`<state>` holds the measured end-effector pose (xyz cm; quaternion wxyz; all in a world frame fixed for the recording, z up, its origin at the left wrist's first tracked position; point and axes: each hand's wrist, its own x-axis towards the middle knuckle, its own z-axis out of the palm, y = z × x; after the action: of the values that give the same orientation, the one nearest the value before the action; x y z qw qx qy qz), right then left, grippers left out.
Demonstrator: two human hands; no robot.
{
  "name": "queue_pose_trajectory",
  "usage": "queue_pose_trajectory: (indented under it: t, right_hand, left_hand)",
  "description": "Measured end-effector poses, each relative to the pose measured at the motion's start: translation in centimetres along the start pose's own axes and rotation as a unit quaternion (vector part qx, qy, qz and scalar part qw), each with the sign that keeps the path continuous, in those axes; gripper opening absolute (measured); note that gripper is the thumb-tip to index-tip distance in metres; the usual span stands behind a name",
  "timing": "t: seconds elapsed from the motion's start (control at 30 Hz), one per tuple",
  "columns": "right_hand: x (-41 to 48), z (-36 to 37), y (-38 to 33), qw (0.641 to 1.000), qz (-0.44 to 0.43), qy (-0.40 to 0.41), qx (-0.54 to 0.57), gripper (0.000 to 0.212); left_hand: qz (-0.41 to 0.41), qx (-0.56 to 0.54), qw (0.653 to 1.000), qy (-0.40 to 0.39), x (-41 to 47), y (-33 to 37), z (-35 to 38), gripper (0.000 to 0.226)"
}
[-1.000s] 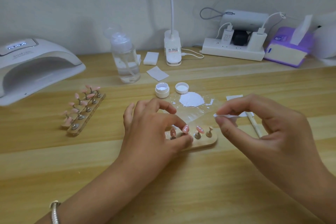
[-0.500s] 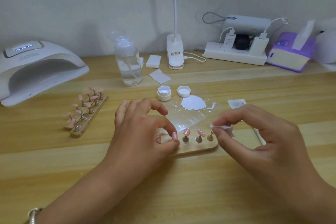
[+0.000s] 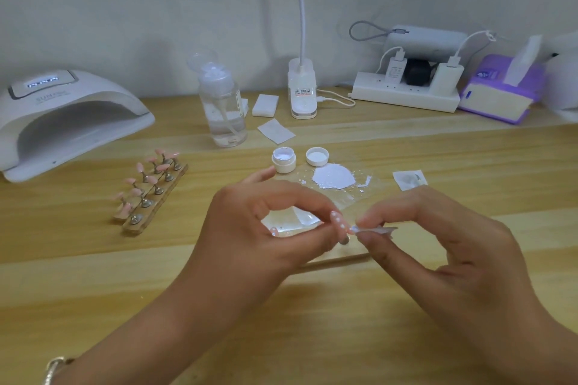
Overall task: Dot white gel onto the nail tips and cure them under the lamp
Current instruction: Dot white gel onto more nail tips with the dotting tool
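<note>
Head view: nail tip (image 3: 339,222), pink w/ white dots down its face, sits on a small metal-footed post and is held up off the worktop (image 3: 328,337), approx centre frame. Left grip (image 3: 259,228) pinches that post btw thumb and forefinger; the other fingers curl loosely. Right grip (image 3: 453,244) is closed on a small white wipe (image 3: 375,231), thumb and forefinger pinching it. The wipe's near edge is touching or just beside the tip's lower end; can't tell which.

Handling, as a judgement: the tip is v. light, thin plastic, stiff but prob. a bit springy. The dots are likely uncured gel, so wet and easy to smear. Best hold is the post or metal foot, never the painted face. Keep it face-up and steady on the way to the lamp. A hard squeeze could flick it out, esp. w/ gel on the fingers.

At 6 o'clock from the tip, the edge of a wooden holder strip (image 3: 341,259) shows under the hands, mostly hidden. At 12 o'clock is a clear palette sheet (image 3: 309,216) w/ a white gel puddle (image 3: 333,179). The open gel jar (image 3: 284,160) and its lid (image 3: 317,156) stand at 11–12 o'clock. A used wipe (image 3: 409,180) lies at 2 o'clock. A second rack of pink tips (image 3: 150,194) is at 9–10 o'clock. The curing lamp (image 3: 62,116) is at 10 o'clock, display lit, mouth facing the rack. A pump bottle (image 3: 223,109) is at 11 o'clock, w/ a power strip (image 3: 406,97) far back at 1 o'clock.
</note>
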<state>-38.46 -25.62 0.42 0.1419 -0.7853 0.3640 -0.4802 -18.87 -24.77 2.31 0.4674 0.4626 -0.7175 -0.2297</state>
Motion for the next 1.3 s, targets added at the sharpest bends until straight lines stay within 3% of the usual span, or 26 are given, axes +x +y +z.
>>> queue_pose_trajectory:
  t: [0.33, 0.7, 1.3]
  right_hand:
    - [0.15, -0.29, -0.62, 0.999, -0.015, 0.022, 0.018, 0.007]
    - [-0.05, -0.27, -0.55, 1.0, -0.009, 0.018, 0.021, 0.006]
    - [-0.05, -0.18, -0.56, 0.999, -0.019, 0.006, 0.039, 0.008]
  left_hand:
    - [0.03, -0.028, 0.999, -0.022, -0.14, -0.13, 0.19, 0.003]
    - [0.043, 0.036, 0.998, -0.021, -0.31, -0.09, 0.52, 0.005]
    - [0.055, 0.036, 0.998, -0.003, -0.48, -0.18, 0.87, 0.007]
